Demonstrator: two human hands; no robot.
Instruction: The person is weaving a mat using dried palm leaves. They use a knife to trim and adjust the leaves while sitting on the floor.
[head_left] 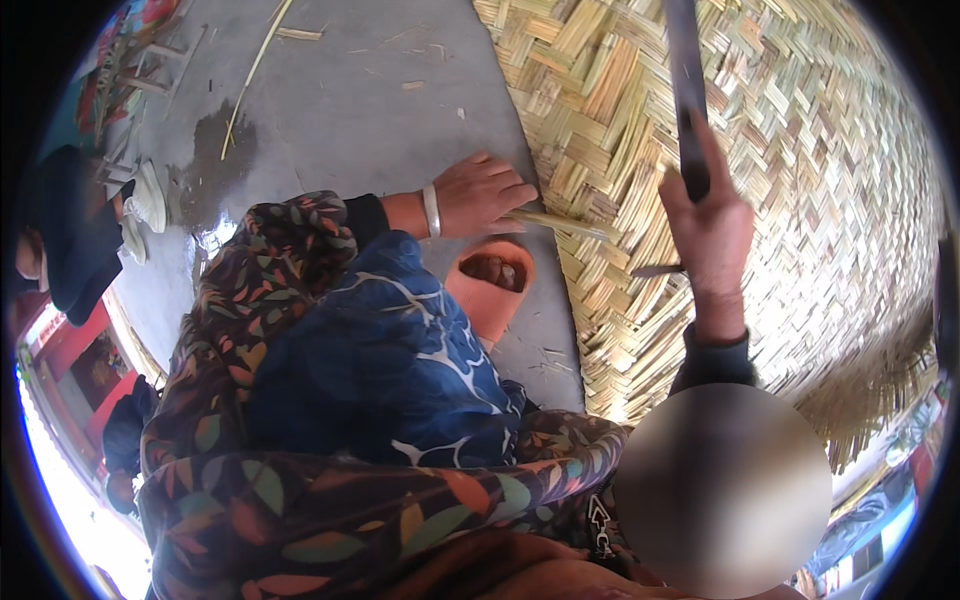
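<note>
My left hand (pixel 478 197), with a silver bangle at the wrist, is low over the grey floor by the mat's edge. A pale split strip (pixel 570 224) runs from its fingers onto the woven mat (pixel 610 130). The fingers look closed on the strip's near end, though the grip is partly hidden. Over the mat, my right hand (pixel 712 235) grips a long, dark, flat blade (pixel 686 75) that points away from me. A thin dark piece (pixel 657 270) juts out beside that wrist; what it belongs to is unclear.
An orange slipper (pixel 495 285) on a foot rests between my left hand and my blue patterned lap covering (pixel 370 350). Loose strips (pixel 250 75) and scraps lie on the concrete floor (pixel 350 110). At the left are people and a white shoe (pixel 148 197).
</note>
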